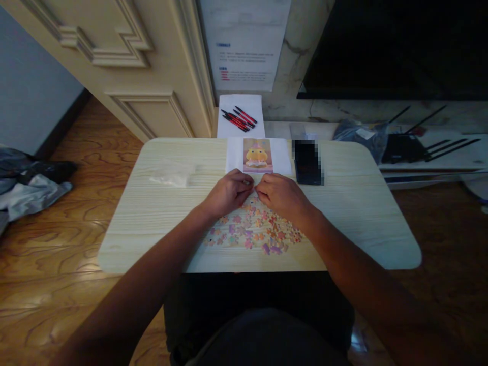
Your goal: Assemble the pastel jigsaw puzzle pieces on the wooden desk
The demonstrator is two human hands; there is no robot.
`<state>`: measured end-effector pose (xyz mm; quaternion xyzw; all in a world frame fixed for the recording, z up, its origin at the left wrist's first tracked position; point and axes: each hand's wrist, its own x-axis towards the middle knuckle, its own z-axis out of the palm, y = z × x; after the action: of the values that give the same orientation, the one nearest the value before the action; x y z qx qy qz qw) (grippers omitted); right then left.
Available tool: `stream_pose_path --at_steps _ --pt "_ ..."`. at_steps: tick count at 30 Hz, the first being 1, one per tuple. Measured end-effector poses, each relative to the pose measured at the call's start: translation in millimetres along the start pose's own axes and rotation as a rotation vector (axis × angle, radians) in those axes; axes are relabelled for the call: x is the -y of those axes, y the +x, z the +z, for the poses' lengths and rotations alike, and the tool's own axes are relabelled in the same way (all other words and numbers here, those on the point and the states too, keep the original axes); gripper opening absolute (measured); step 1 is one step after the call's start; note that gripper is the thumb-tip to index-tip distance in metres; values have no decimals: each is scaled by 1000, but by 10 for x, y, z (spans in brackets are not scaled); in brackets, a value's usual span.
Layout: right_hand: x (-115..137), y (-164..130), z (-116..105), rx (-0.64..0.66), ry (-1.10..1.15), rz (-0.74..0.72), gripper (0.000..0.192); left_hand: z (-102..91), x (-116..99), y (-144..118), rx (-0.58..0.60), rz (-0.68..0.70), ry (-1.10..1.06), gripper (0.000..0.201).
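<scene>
Loose jigsaw puzzle pieces [248, 234] in pink, orange, purple and pale tones are spread over the near middle of the table. Above their far edge, my left hand [229, 192] is closed, its fingertips pinched around what looks like a small puzzle piece, mostly hidden. Close beside it, my right hand [282, 194] is also closed, with thumb and fingers pressed together; whatever lies between them is hidden. Just beyond both hands lies a white sheet with a printed picture [258, 154] of a yellow cartoon figure on it.
A black phone [308, 165], partly pixelated, lies right of the printed sheet. At the left is a clear plastic bag [173, 175] on the pale wooden table [145, 229]. Several red and black pens [238, 119] rest on white paper behind the table. A black router [406, 147] stands back right.
</scene>
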<state>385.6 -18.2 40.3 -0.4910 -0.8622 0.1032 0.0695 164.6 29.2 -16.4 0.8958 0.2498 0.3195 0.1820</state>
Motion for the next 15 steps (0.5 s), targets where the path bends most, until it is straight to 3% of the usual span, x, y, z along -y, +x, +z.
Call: stream_pose_path --at_steps 7,12,15 --pt "-166 -17 84 -49 170 -21 21 10 62 -23 -42 -41 -73 23" --pt "-276 11 174 -125 333 15 10 8 51 -21 -52 -117 -123 21" --pt "-288 30 196 -146 363 49 18 3 25 -8 -47 -146 -124 21"
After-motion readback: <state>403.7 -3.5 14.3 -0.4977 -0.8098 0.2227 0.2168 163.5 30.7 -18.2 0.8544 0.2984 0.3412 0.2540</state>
